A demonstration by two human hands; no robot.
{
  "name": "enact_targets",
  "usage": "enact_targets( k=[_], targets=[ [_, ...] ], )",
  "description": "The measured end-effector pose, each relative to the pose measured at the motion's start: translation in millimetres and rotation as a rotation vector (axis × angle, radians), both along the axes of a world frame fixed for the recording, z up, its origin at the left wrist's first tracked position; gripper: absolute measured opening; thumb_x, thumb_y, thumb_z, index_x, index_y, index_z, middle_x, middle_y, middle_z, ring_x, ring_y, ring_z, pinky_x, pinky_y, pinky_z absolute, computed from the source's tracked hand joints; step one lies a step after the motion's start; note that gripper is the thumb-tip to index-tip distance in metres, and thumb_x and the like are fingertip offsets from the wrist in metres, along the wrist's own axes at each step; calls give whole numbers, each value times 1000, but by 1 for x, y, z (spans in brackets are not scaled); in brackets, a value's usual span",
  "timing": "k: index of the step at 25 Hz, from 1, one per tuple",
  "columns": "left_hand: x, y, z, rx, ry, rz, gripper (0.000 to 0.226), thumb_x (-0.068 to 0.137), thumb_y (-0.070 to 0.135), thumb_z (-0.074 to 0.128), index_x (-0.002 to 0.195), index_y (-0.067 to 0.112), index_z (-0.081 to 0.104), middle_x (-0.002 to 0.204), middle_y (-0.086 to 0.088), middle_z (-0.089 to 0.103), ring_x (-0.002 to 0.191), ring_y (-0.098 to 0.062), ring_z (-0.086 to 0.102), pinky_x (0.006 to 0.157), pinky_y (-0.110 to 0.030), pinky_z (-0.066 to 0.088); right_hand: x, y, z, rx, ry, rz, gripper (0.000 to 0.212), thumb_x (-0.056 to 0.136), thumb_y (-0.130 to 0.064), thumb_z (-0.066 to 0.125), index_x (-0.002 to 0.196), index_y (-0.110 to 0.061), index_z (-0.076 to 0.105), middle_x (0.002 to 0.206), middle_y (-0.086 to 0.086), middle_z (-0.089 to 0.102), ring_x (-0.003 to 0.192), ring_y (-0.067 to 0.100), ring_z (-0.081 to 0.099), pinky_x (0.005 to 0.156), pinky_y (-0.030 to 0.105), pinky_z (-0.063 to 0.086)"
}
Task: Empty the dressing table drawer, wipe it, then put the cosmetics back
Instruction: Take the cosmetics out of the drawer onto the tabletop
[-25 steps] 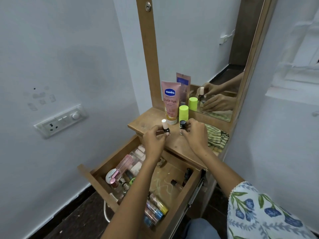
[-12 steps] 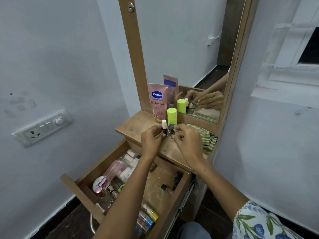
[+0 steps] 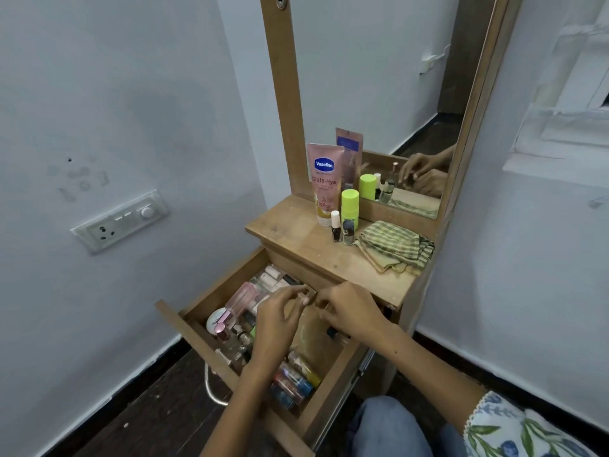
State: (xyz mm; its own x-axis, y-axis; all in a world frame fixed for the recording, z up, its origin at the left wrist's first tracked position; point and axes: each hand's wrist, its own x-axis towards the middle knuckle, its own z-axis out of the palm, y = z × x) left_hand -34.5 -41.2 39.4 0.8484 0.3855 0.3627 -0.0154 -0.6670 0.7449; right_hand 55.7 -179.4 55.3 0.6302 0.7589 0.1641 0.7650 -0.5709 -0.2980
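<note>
Both my hands hover mid-frame over the drawer (image 3: 211,303), left hand (image 3: 280,311) and right hand (image 3: 349,308) loosely curled, seemingly empty; reaching among the packed cosmetics (image 3: 260,291) could topple bottles

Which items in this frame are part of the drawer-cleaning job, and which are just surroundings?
Job: open drawer with cosmetics inside; Vaseline tube, green bottle and two nail polishes on the dresser top; striped cloth; left hand; right hand.
Surroundings: mirror; wall socket panel.
</note>
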Motion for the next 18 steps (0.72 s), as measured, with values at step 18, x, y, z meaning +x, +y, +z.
enact_targets(
  k=[18],
  targets=[
    [-16, -9, -10, -112, 80, 127, 31, 85, 14, 67, 116, 16, 65, 112, 5, 68, 104, -5, 61, 94, -24, 49, -2, 20, -11, 213, 420, -122, 31, 77, -3, 74, 104, -18, 69, 96, -3, 70, 89, 8, 68, 79, 23, 56]
  ],
)
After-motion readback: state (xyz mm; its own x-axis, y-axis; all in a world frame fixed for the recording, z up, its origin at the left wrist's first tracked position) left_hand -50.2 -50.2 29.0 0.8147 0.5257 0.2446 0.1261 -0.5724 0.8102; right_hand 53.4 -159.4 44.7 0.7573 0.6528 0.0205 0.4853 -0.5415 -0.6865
